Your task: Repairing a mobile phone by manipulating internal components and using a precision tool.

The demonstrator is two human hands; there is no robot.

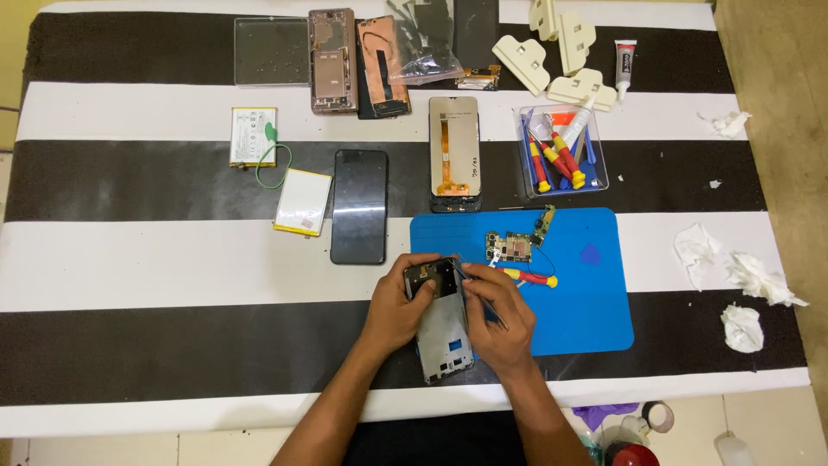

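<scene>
Frame: grey metal phone mid-frame [442, 332], long axis toward the striped table's near edge, at the blue mat's [595, 319] left edge.
Left hand [398, 311]: closed on its upper left side.
Right hand [496, 324]: pinching thin tweezers [477, 296], tips at its upper right corner.

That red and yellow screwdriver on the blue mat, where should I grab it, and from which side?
Take the screwdriver by its red handle, coming from above with fingers across its width. It lies flat on the blue mat, roughly left to right, yellow cap toward the right. The right hand and circuit board crowd its left end, so approaching from the right side looks clearer.
</scene>
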